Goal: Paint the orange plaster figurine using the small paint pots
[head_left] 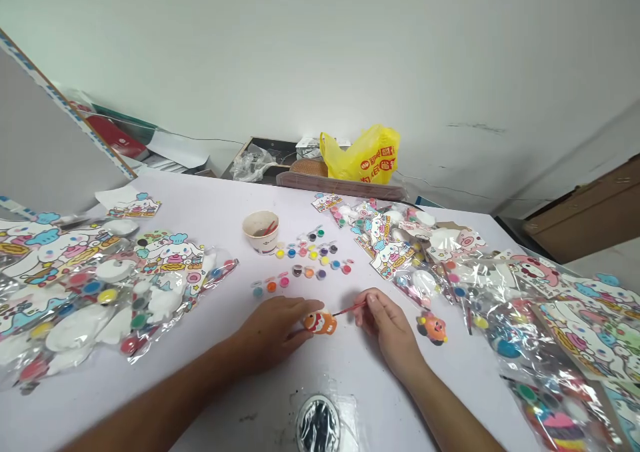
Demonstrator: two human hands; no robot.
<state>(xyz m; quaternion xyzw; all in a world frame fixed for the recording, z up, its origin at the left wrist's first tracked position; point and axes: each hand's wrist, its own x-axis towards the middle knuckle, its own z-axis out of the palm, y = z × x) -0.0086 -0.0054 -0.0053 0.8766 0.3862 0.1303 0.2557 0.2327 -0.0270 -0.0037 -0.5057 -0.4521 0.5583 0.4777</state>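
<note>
My left hand [280, 329] pinches a small orange-and-white painted figurine [321, 322] against the white table, thumb and fingers around its left end. In my right hand [387, 322] is a thin red paintbrush [353, 307], its dark tip touching or very near the figurine's upper right side. Just right of that hand lies another painted figurine [432, 328], orange with yellow and dark parts. Beyond my hands stand several small open paint pots [310, 255] in loose rows. A paper cup [261, 231] of murky liquid behind them has a red stick resting inside.
Clear packets of white figures and paints [115, 292] spread over the table's left; more packets [450, 265] cover its right. A round dark object [318, 425] sits at the front edge. Behind the table are a yellow plastic bag [361, 155] and a brown case [585, 209].
</note>
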